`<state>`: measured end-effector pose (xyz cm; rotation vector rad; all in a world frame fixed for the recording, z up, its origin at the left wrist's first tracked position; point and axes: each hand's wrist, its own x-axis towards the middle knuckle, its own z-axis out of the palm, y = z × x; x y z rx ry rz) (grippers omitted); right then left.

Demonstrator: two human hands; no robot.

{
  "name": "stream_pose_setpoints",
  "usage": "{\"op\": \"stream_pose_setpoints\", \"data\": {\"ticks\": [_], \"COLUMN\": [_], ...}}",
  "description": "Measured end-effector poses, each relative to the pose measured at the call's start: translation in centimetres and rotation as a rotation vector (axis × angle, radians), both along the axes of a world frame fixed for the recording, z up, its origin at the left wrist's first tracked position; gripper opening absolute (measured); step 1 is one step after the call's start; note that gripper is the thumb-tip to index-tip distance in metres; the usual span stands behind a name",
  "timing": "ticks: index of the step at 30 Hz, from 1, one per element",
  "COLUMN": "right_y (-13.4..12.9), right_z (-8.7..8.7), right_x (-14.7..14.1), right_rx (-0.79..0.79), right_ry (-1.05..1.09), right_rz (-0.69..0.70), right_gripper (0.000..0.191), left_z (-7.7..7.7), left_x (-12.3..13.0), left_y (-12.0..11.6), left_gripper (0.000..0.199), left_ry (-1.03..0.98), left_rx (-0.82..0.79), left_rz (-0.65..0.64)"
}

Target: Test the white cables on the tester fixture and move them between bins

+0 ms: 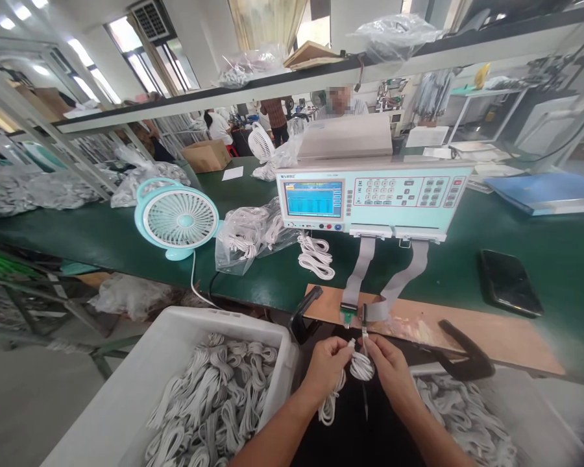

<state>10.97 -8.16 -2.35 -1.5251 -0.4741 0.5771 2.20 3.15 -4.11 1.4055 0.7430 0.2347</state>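
Observation:
My left hand (327, 363) is closed on the plug end of a coiled white cable (362, 366), below a small green circuit board (347, 318). Another white coil (328, 408) hangs under that hand. My right hand (387, 364) pinches the cable's other end at a connector under the second grey ribbon cable (409, 279). Both ribbon cables run down from a light-blue tester (370, 201) with a lit screen. The fingertips hide most of both plugs.
A white bin (175, 324) of coiled cables stands at lower left, another cable pile (462, 415) at lower right. A wooden board (506, 337), black clamps (304, 314), a phone (510, 283) and a fan (179, 219) are around. People sit and stand in the background.

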Motion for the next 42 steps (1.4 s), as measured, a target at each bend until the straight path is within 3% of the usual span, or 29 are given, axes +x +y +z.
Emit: {"op": "stream_pose_setpoints", "data": {"ticks": [9,17,23,31,37,42], "right_y": [0.0,0.0,0.4,1.1,0.8,0.8], "right_z": [0.2,-0.1,0.4,-0.2,-0.1,-0.2], "right_x": [0.2,0.2,-0.3,-0.2,0.2,0.3], "right_rx": [-0.014,-0.024,0.058,0.181,0.095,0.072], "right_ry": [-0.029,-0.024,0.357,0.507,0.428,0.385], "right_rz": [0.023,0.032,0.012,-0.057,-0.019,-0.011], "right_gripper": [0.041,0.038,0.036,0.030,0.035,0.039], "left_z": [2.3,2.4,2.7,2.0,2.8,2.1], "left_x": [-0.2,-0.4,-0.8,0.2,0.7,0.8], "left_y": [0.9,1.4,2.6,1.9,1.0,0.8], "left_gripper": [0.024,0.021,0.025,0.027,0.027,0.027], "left_ry": [-0.028,-0.002,-0.006,-0.083,-0.127,-0.175], "left_rx": [0.212,0.278,0.270,0.254,0.188,0.099], "left_rz": [-0.158,-0.257,-0.424,-0.175,-0.044,0.018]}}
